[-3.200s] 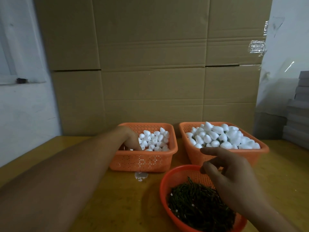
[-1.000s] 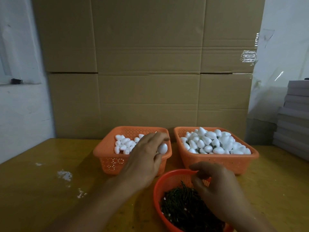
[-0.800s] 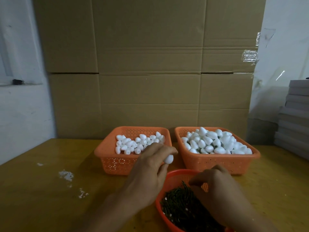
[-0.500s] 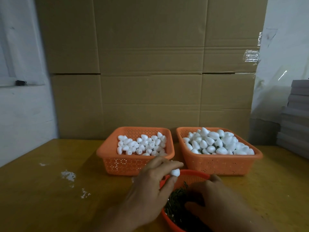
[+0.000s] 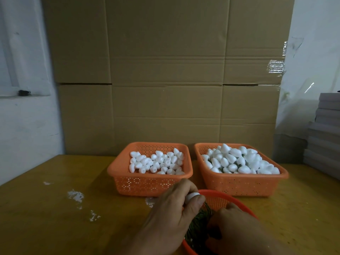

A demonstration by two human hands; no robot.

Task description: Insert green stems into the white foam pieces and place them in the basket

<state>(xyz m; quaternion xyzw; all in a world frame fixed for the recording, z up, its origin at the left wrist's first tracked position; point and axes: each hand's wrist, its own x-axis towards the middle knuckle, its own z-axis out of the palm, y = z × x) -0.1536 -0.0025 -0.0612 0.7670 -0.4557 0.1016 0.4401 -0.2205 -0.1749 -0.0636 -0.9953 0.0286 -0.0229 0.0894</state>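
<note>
My left hand (image 5: 171, 216) pinches a white foam piece (image 5: 247, 195)... between thumb and fingers above the rim of the round orange bowl (image 5: 220, 195). Dark green stems (image 5: 196, 223) lie in that bowl. My right hand (image 5: 239, 230) reaches down into the stems with curled fingers; whether it holds a stem is hidden. The left orange basket (image 5: 147, 183) holds several small foam pieces. The right orange basket (image 5: 242, 184) is heaped with foam pieces, some showing green stems.
A wall of cardboard boxes (image 5: 165, 80) stands just behind the baskets. Grey stacked sheets (image 5: 323, 137) sit at the right edge. White crumbs (image 5: 75, 195) are scattered on the yellow table (image 5: 55, 218) to the left.
My left hand carried the foam piece from the left basket down to the bowl's rim. My right hand sank deeper into the stems. The camera tilted slightly.
</note>
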